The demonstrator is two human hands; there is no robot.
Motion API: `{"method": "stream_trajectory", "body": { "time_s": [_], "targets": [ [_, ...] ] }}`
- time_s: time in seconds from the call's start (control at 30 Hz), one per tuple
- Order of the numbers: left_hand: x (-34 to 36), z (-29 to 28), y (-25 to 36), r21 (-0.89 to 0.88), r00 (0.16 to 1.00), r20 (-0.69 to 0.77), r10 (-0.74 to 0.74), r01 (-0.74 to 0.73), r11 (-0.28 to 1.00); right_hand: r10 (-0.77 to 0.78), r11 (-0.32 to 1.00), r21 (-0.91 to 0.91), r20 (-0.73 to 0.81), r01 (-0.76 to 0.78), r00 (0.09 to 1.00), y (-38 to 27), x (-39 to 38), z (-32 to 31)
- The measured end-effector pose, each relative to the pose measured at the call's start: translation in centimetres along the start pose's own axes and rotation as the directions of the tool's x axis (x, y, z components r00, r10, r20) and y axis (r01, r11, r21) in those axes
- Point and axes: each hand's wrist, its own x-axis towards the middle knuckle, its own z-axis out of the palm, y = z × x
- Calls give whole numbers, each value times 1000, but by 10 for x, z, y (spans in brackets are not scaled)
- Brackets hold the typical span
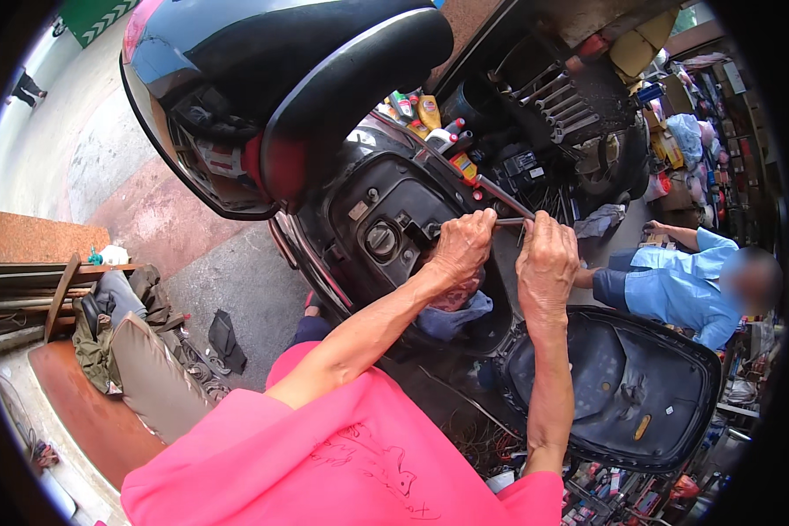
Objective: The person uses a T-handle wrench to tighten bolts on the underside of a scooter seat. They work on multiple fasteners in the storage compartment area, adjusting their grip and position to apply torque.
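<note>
Slender silver metal rod [509, 222], right of round black fuel cap [381, 238]; left grip [461, 245] curled around one end, right grip [548, 263] around the other, farther from cap.

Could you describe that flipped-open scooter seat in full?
The scooter seat lies open, black underside up, roughly oval, with a raised rim. It looks like moulded plastic, dusty and scuffed, and bears a small orange oval piece. Its left end meets the scooter body. The right forearm crosses in front; contact is unclear.

Vehicle repair workshop: opened scooter [349, 250], row of wrenches [567, 112], plastic bottles [429, 112], packed shelves [738, 409].
</note>
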Motion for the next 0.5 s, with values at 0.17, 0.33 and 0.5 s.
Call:
{"method": "stream_trajectory", "body": {
  "time_s": [0.17,0.33,0.5],
  "targets": [
    [-19,9,-10,-25,993,72,-89,91,995,-58,919,394,156,-9,986,25,-4,-9],
    [2,-2,12,-71,986,-155,-63,53,996,-101,933,341,-62,116,993,22,13,-41],
    [29,-54,8,66,933,-340,-120,151,986,-101,894,437,-28,103,995,-2,54,-68]
  ]
}}
